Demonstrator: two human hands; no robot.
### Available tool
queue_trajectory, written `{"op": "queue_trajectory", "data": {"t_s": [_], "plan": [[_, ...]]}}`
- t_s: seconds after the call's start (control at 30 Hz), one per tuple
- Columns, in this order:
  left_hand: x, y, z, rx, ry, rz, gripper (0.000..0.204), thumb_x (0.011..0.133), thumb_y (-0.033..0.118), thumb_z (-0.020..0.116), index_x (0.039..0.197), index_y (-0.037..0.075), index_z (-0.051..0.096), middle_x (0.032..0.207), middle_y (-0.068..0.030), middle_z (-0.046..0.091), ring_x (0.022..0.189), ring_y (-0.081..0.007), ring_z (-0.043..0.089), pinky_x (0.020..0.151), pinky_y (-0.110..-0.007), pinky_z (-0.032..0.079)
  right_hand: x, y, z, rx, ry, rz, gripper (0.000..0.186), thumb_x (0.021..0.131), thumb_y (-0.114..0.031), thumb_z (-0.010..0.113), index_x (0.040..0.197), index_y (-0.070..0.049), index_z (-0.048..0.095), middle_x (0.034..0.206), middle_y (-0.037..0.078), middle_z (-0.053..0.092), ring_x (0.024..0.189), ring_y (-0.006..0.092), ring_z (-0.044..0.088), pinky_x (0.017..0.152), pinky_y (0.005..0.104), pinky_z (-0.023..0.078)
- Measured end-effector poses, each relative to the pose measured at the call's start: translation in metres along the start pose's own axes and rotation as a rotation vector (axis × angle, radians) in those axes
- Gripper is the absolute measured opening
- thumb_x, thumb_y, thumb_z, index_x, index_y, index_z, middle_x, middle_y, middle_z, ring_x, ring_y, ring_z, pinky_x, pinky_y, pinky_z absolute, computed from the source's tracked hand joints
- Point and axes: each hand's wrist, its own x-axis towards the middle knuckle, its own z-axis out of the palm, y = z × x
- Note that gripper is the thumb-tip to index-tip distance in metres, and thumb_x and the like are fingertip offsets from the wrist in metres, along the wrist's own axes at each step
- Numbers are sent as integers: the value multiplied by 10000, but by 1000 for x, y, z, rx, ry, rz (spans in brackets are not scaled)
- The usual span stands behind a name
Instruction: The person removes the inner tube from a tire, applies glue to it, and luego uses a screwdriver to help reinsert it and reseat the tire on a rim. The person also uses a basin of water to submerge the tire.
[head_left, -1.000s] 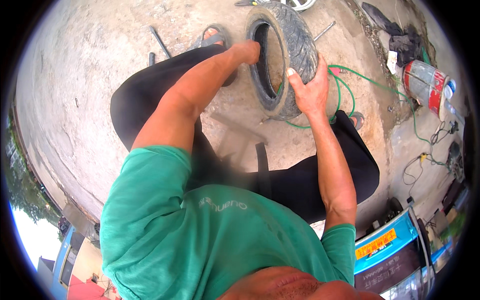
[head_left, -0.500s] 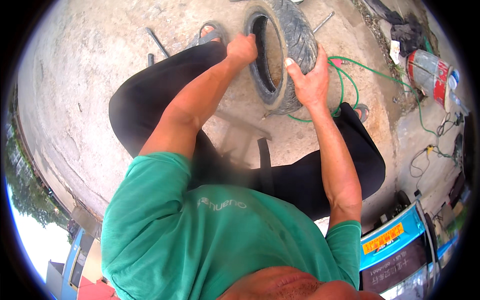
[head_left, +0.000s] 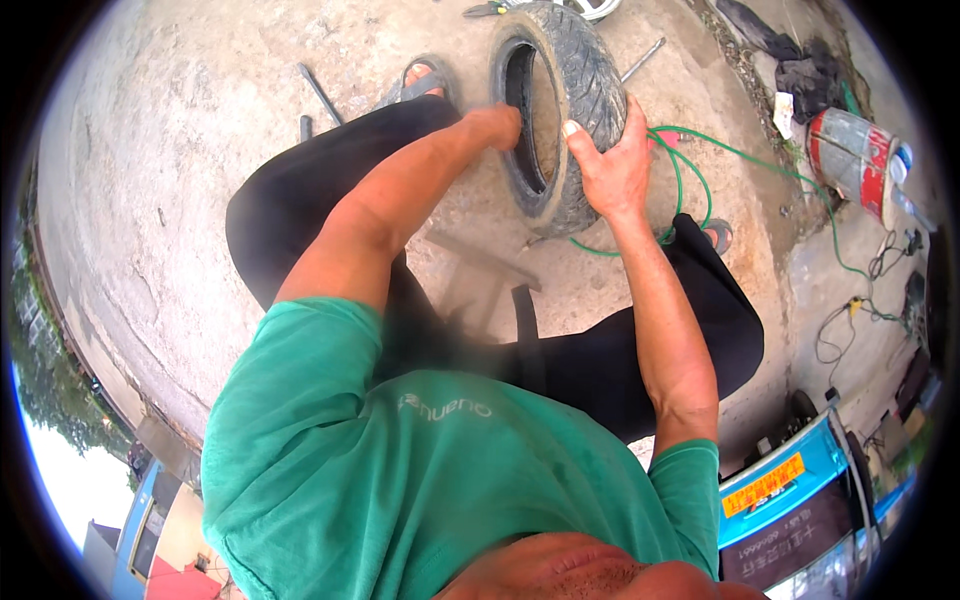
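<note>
Black rubber forms one tyre, right hand grasping its tread, left hand at its rim, grip unclear.

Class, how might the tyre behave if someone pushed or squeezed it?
The tyre would probably roll easily, given its round outline. With no wheel inside, it may flex somewhat when squeezed. The grooved tread likely offers some grip to the right hand against it.

Bright, soft daylight, blown-out sky at lower left, hazy mid-frame patch, perhaps lens smear, curved, dark-rimmed edges.
</note>
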Motion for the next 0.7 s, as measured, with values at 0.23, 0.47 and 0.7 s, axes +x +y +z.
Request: {"op": "queue_trajectory", "data": {"t_s": [0.23,0.47,0.7], "plan": [[-14,3,-84,-86,209,-141,293,882,122,605,1129,39,739,1188,-186,721,1102,-339,704,898,-448,580,-2,12,-5,-40,41,11,1009,768,-500,822,1452,107,396,1333,317,585,1253,434,572,1069,463,448],[-9,3,1,-149,421,-211,279,945,137,544,1164,61,699,1207,-210,692,1130,-362,685,941,-456,558,3,-3,-2,94,-23,76,968,774,-459,816,1454,91,400,1328,287,597,1244,388,589,1056,428,457],[-14,17,4,15,22,-17,256,916,122,592,1092,68,770,1183,-203,723,1124,-330,702,910,-437,574,4,5,-5,51,30,99,964,770,-432,829,1457,88,397,1328,272,600,1242,367,592,1058,417,456]]}}
